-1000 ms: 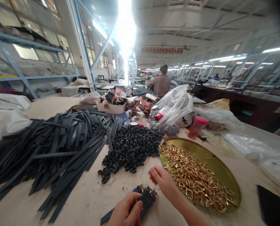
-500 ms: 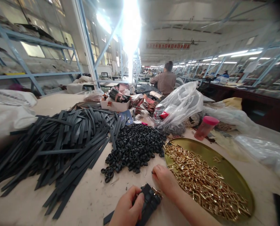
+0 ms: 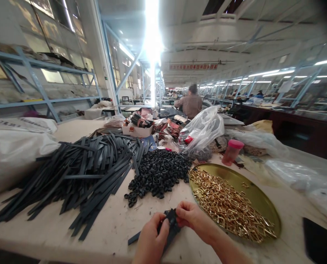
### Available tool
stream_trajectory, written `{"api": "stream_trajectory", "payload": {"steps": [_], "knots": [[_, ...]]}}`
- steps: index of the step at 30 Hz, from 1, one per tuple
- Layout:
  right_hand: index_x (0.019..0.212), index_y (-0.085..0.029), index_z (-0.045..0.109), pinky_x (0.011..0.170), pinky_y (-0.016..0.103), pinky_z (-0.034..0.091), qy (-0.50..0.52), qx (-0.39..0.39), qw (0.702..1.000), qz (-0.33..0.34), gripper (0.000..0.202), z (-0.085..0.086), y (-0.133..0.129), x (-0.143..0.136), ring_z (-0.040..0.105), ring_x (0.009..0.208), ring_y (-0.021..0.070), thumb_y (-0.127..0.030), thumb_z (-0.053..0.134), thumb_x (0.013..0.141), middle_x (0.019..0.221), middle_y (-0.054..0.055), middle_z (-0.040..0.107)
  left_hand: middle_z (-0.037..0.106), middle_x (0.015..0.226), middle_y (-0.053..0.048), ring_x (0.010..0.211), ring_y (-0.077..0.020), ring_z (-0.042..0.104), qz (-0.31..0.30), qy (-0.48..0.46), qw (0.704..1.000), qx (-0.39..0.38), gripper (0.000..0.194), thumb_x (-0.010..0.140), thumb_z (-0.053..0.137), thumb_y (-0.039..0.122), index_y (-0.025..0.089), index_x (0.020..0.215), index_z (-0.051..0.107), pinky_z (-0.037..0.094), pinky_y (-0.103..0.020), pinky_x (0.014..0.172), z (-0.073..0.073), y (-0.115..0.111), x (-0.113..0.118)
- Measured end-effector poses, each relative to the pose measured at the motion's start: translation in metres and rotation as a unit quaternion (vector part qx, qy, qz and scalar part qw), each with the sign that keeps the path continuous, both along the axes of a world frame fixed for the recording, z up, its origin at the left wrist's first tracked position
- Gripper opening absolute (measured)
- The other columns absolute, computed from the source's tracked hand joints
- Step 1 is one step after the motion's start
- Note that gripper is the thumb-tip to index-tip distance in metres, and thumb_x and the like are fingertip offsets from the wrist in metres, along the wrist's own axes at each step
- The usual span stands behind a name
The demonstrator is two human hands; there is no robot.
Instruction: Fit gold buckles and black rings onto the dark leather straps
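My left hand (image 3: pixel 154 236) is wrapped round a bundle of black straps (image 3: pixel 172 229) low in the middle of the view. Pinched fingers of my right hand (image 3: pixel 188 214) meet the upper right side of that bundle; whatever small piece they hold is hidden. Beyond my hands lies a heap of small black loops (image 3: pixel 160 170). A large pile of loose black strips (image 3: pixel 97 161) spreads to the left. On the right, a gold oval tray (image 3: pixel 273 211) carries many gold metal buckles (image 3: pixel 229 201).
A pink-lidded jar (image 3: pixel 232 152) stands behind the tray. Clear plastic bags (image 3: pixel 204 132) and a small box (image 3: pixel 136 131) lie farther back. A white sack (image 3: pixel 17 154) is at the left. A person (image 3: pixel 191 102) sits in the background, facing away.
My right hand has moved from beside the black loops to the strap bundle. The camera view has tilted up and shifted slightly.
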State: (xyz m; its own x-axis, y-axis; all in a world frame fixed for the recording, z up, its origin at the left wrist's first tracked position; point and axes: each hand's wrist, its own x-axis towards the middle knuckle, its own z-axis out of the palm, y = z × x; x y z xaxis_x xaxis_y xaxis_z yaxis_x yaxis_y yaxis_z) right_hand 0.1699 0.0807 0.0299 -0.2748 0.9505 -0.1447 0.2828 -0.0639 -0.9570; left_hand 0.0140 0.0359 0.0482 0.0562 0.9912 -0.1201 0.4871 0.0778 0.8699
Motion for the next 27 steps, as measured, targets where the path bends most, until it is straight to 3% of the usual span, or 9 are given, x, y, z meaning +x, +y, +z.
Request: {"api": "stream_trajectory", "payload": {"steps": [3, 6, 12, 16, 19, 22, 27], "knots": [[0.068, -0.017, 0.047, 0.061, 0.025, 0.046, 0.151, -0.045, 0.987, -0.020, 0.029, 0.008, -0.019, -0.007, 0.054, 0.057, 0.0106, -0.043, 0.055, 0.077, 0.061, -0.003, 0.053, 0.047, 0.054, 0.004, 0.054, -0.0138, 0.048, -0.003, 0.017, 1.000, 0.023, 0.023, 0.080, 0.037, 0.035, 0.019, 0.075, 0.053, 0.032, -0.021, 0.053, -0.003, -0.006, 0.001], [0.069, -0.016, 0.054, 0.052, 0.022, 0.041, 0.274, -0.048, 0.958, -0.061, 0.030, 0.007, -0.028, -0.011, 0.050, 0.051, 0.0088, -0.040, 0.071, 0.063, 0.058, -0.004, 0.055, 0.049, 0.057, 0.003, 0.055, -0.0134, 0.047, -0.016, 0.049, 0.998, 0.019, 0.023, 0.079, 0.037, 0.032, 0.019, 0.074, 0.055, 0.030, -0.021, 0.052, -0.002, -0.011, 0.000], [0.063, -0.014, 0.063, 0.045, 0.021, 0.036, 0.258, -0.064, 0.963, -0.039, 0.028, -0.001, -0.037, -0.010, 0.046, 0.044, 0.0076, -0.038, 0.076, 0.055, 0.052, -0.004, 0.056, 0.041, 0.046, 0.006, 0.045, -0.0113, 0.041, -0.089, 0.077, 0.991, -0.059, 0.019, 0.074, 0.042, 0.029, 0.019, 0.066, 0.056, 0.023, -0.021, 0.045, 0.018, -0.014, -0.007], [0.066, -0.014, 0.065, 0.048, 0.022, 0.037, 0.239, -0.074, 0.968, -0.014, 0.027, 0.001, -0.042, -0.011, 0.048, 0.046, 0.0086, -0.037, 0.075, 0.057, 0.056, -0.002, 0.060, 0.044, 0.048, 0.006, 0.045, -0.0112, 0.041, -0.103, 0.056, 0.991, -0.070, 0.020, 0.075, 0.043, 0.032, 0.018, 0.067, 0.056, 0.026, -0.021, 0.044, 0.027, -0.017, -0.006], [0.072, -0.015, 0.064, 0.052, 0.021, 0.037, 0.264, -0.082, 0.960, -0.035, 0.024, 0.002, -0.044, -0.015, 0.049, 0.049, 0.0079, -0.036, 0.073, 0.062, 0.058, -0.003, 0.061, 0.052, 0.061, 0.003, 0.054, -0.0116, 0.047, -0.094, -0.005, 0.995, -0.037, 0.014, 0.074, 0.041, 0.023, 0.018, 0.080, 0.052, 0.033, -0.021, 0.053, 0.026, -0.020, -0.005], [0.071, -0.015, 0.062, 0.050, 0.020, 0.034, 0.286, -0.091, 0.953, -0.048, 0.027, 0.001, -0.046, -0.020, 0.048, 0.048, 0.0076, -0.038, 0.074, 0.061, 0.055, -0.004, 0.059, 0.054, 0.064, 0.004, 0.060, -0.0113, 0.047, -0.087, -0.074, 0.993, -0.022, 0.023, 0.072, 0.038, 0.013, 0.018, 0.093, 0.045, 0.035, -0.021, 0.059, 0.022, -0.022, -0.006], [0.073, -0.013, 0.064, 0.052, 0.023, 0.039, 0.349, -0.127, 0.927, -0.052, 0.043, 0.006, -0.050, -0.025, 0.053, 0.052, 0.0111, -0.056, 0.056, 0.072, 0.060, 0.002, 0.061, 0.050, 0.055, 0.007, 0.053, -0.0105, 0.046, -0.070, -0.114, 0.990, -0.032, 0.011, 0.076, 0.038, 0.018, 0.019, 0.086, 0.041, 0.035, -0.022, 0.057, 0.012, -0.016, -0.009]]}}
